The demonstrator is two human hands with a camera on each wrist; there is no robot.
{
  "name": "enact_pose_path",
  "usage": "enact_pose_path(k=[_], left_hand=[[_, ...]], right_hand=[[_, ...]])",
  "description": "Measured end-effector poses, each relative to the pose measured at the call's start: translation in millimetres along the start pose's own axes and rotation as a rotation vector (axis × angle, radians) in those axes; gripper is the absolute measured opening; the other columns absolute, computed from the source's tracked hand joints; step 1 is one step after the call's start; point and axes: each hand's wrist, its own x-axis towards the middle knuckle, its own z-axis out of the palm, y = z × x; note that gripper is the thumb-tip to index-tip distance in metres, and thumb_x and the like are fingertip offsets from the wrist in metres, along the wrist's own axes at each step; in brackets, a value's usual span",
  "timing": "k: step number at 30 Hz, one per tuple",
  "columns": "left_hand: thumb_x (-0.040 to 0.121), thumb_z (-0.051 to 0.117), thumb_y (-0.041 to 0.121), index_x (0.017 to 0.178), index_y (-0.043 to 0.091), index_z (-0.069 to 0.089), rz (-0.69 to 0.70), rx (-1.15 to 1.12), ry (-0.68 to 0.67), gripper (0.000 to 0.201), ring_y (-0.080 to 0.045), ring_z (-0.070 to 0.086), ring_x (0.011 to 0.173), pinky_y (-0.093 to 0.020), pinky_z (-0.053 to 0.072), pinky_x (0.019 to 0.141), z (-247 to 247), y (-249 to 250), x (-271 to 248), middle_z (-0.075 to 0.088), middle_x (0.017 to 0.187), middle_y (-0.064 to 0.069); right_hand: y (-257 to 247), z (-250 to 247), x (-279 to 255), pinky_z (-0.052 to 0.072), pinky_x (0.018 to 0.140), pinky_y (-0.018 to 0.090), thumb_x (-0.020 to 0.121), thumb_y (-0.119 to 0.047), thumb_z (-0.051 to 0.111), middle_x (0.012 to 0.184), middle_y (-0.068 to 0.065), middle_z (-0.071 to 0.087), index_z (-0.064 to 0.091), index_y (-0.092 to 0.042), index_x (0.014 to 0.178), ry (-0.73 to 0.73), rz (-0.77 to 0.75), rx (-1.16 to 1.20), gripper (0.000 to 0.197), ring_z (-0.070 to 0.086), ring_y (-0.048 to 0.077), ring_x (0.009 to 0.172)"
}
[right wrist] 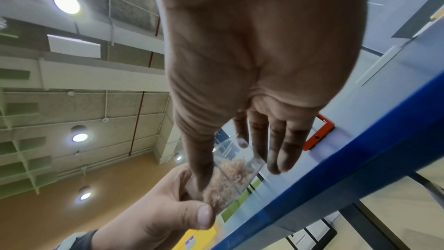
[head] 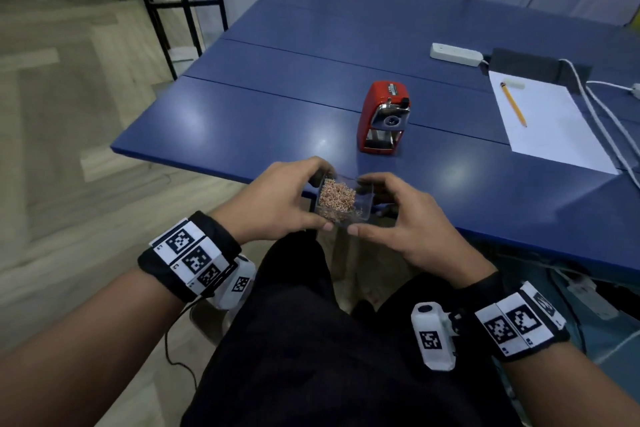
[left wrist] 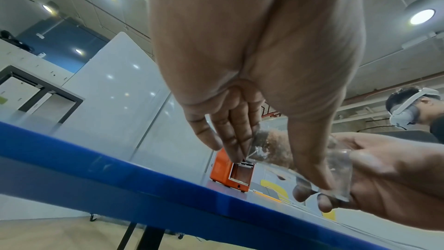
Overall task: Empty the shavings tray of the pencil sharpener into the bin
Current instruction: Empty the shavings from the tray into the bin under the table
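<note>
A clear plastic shavings tray (head: pixel 346 199), heaped with pinkish-brown shavings, is held level over my lap just off the blue table's near edge. My left hand (head: pixel 301 198) pinches its left side between thumb and fingers. My right hand (head: pixel 391 213) grips the right side the same way. The left wrist view shows the tray (left wrist: pixel 269 145) between my left thumb and fingers, with the right hand (left wrist: pixel 396 178) beyond it. In the right wrist view the tray (right wrist: pixel 230 176) hangs under my right fingers. The red pencil sharpener (head: pixel 382 121) stands on the table, its tray slot (left wrist: pixel 240 173) empty. No bin is in view.
On the blue table (head: pixel 242 121), a white sheet (head: pixel 550 128) with a yellow pencil (head: pixel 514 104) and an eraser lies at the right. A white power strip (head: pixel 456 54) and cables (head: pixel 602 114) are behind it. Wooden floor (head: pixel 69 149) lies to the left. Another person (left wrist: pixel 413 109) sits beyond.
</note>
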Motion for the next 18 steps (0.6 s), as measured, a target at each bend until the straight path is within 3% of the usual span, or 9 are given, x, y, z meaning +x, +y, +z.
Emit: enact_pose_path(k=[5,7,9,13,18], left_hand=[[0.064,0.094,0.047,0.131,0.028,0.056,-0.014,-0.001,-0.002,0.079,-0.001,0.06,0.106,-0.019,0.049,0.091,0,3,-13,0.068,0.12,0.014],[0.063,0.094,0.046,0.13,0.029,0.056,-0.02,-0.004,0.013,0.078,0.001,0.059,0.101,-0.013,0.048,0.088,0,3,-19,0.068,0.117,0.015],[0.063,0.095,0.045,0.13,0.03,0.056,-0.031,0.016,0.022,0.079,-0.001,0.059,0.098,-0.015,0.048,0.087,-1,1,-26,0.068,0.116,0.014],[0.062,0.095,0.044,0.13,0.027,0.057,-0.075,0.043,0.036,0.079,0.0,0.059,0.093,-0.004,0.041,0.081,-4,-4,-40,0.069,0.112,0.013],[0.062,0.094,0.045,0.13,0.027,0.057,-0.138,0.033,0.054,0.079,-0.005,0.062,0.094,-0.018,0.048,0.084,-10,-8,-60,0.068,0.11,0.014]], right_hand=[[10,2,-7,0.06,0.101,0.042,0.07,-0.081,0.079,0.126,-0.007,0.076,0.062,-0.032,0.141,0.001,0.105,0.331,0.088,0.075,0.01,0.112],[12,3,-4,0.061,0.1,0.05,0.076,-0.08,0.074,0.114,-0.003,0.081,0.068,-0.027,0.134,-0.016,0.143,0.393,0.079,0.08,0.017,0.103],[11,8,1,0.061,0.099,0.057,0.088,-0.065,0.07,0.111,0.005,0.082,0.071,-0.02,0.13,-0.073,0.158,0.463,0.062,0.08,0.028,0.099],[4,20,10,0.063,0.094,0.052,0.098,-0.053,0.063,0.113,0.012,0.081,0.074,-0.013,0.127,-0.178,0.144,0.535,0.051,0.079,0.035,0.097],[-6,36,21,0.064,0.082,0.039,0.098,-0.047,0.063,0.108,0.016,0.082,0.076,-0.008,0.122,-0.246,0.135,0.58,0.048,0.078,0.03,0.089]])
